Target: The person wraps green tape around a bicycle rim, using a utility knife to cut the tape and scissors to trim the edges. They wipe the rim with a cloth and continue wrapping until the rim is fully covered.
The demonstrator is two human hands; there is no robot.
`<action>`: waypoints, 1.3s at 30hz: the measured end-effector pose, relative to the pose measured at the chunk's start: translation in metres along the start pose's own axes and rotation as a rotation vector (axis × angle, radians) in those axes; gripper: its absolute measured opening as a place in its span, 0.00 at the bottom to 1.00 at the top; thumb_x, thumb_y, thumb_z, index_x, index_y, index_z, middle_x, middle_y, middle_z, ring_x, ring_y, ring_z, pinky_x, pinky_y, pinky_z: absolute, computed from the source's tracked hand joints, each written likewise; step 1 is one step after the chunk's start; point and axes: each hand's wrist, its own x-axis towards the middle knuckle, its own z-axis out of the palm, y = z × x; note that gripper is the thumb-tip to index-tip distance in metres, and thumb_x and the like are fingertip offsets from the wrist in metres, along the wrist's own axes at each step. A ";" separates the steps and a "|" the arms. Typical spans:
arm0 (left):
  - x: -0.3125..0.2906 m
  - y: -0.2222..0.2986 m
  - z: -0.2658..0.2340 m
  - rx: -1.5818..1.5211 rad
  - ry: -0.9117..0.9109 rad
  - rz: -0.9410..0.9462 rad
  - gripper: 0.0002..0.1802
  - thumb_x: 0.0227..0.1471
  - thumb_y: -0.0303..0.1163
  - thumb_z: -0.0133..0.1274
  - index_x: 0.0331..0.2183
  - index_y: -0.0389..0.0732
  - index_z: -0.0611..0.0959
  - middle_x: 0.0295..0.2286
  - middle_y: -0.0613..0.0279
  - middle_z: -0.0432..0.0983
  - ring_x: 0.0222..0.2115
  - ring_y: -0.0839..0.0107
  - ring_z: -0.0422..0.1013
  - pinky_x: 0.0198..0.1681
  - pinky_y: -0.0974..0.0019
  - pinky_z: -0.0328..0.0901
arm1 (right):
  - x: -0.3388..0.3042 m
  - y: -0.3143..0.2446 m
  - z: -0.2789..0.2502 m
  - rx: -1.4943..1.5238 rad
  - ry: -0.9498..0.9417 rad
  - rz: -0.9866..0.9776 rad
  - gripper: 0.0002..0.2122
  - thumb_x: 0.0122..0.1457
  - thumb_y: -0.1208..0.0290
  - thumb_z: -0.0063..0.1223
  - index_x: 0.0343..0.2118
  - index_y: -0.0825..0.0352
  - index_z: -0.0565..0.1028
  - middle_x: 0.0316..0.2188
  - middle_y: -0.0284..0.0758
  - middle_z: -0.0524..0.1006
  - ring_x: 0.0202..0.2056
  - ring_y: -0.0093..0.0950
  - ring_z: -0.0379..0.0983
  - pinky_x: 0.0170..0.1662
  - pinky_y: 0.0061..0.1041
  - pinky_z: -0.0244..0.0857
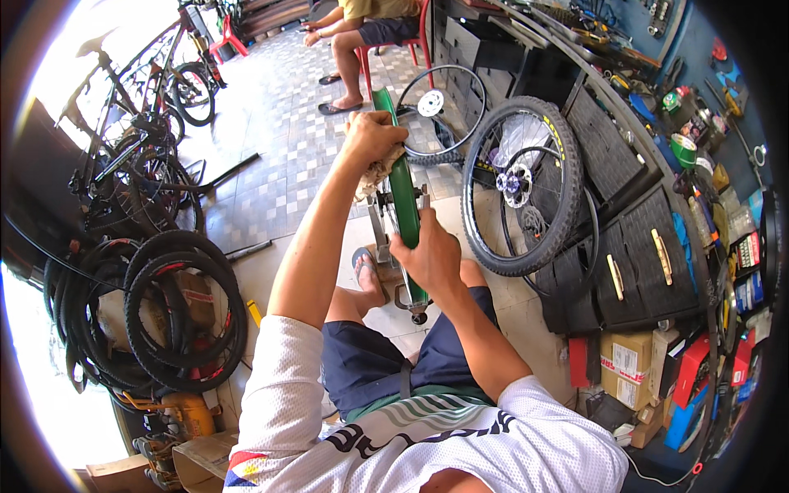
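A bicycle wheel rim (pixel 403 193), its channel green, stands upright and edge-on in front of me in a metal stand (pixel 381 226). My left hand (pixel 374 136) is closed over the far upper part of the rim. A crumpled, light brown rag (pixel 379 171) is bunched under that hand, against the rim's left side. Nearer to me, my right hand (pixel 431 253) wraps round the rim from the right, thumb across the green channel. Its other fingers are mostly hidden.
Beside the rim on the right, a knobby-tyred wheel (pixel 567 197) leans on dark cabinets (pixel 620 263). Several loose tyres (pixel 185 308) are piled at left, with bicycles (pixel 123 148) beyond. A seated person (pixel 362 37) is ahead. Boxes (pixel 626 366) stand at the lower right.
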 end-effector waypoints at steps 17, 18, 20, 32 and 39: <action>0.014 -0.014 -0.002 -0.164 -0.082 -0.083 0.17 0.36 0.41 0.66 0.19 0.35 0.81 0.17 0.59 0.72 0.22 0.72 0.67 0.32 0.61 0.68 | -0.126 0.084 0.062 0.038 0.039 -0.094 0.18 0.52 0.64 0.66 0.38 0.67 0.69 0.29 0.41 0.73 0.32 0.42 0.74 0.34 0.38 0.71; 0.015 -0.014 -0.002 -0.160 -0.082 -0.074 0.17 0.36 0.41 0.66 0.19 0.35 0.81 0.17 0.60 0.72 0.22 0.72 0.67 0.33 0.60 0.69 | -0.129 0.088 0.064 0.031 0.042 -0.093 0.18 0.52 0.64 0.66 0.38 0.66 0.69 0.29 0.41 0.73 0.32 0.42 0.74 0.34 0.38 0.71; 0.016 -0.012 0.002 -0.163 -0.071 -0.069 0.17 0.36 0.40 0.66 0.18 0.36 0.81 0.16 0.59 0.72 0.22 0.72 0.67 0.32 0.60 0.68 | -0.136 0.096 0.068 0.016 0.047 -0.090 0.18 0.52 0.64 0.66 0.39 0.66 0.70 0.29 0.40 0.73 0.33 0.42 0.74 0.34 0.38 0.71; -0.016 -0.006 0.009 -0.124 -0.001 -0.004 0.15 0.38 0.37 0.63 0.16 0.38 0.76 0.17 0.62 0.70 0.26 0.70 0.63 0.34 0.61 0.61 | -0.021 0.017 -0.012 0.206 0.033 -0.037 0.30 0.50 0.49 0.66 0.48 0.67 0.70 0.37 0.42 0.79 0.36 0.43 0.79 0.39 0.41 0.73; -0.039 0.006 0.013 -0.057 0.044 0.017 0.15 0.34 0.44 0.60 0.17 0.42 0.80 0.24 0.54 0.78 0.44 0.51 0.64 0.55 0.54 0.54 | 0.043 -0.017 -0.009 0.027 -0.006 0.018 0.24 0.51 0.56 0.64 0.42 0.69 0.69 0.29 0.48 0.80 0.31 0.49 0.79 0.34 0.45 0.72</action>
